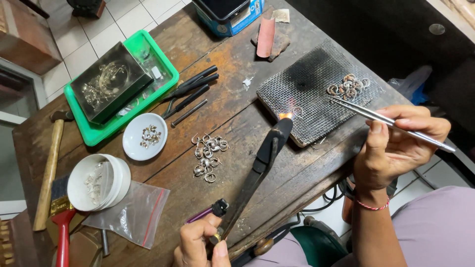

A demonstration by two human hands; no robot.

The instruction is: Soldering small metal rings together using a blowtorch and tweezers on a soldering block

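Steel tweezers (391, 123) are being pinched in the closed fingers of the right hand (401, 143), their long axis slanting up and left toward a small ring (297, 111) lying on the scorched wire mesh pad (316, 94) near the desk's (237, 99) right edge. Left hand (200, 242) is gripping the torch (257, 173) at the near edge, flame (285, 115) burning just beside the ring, with the tweezer tips nearer the ring heap (349, 86).
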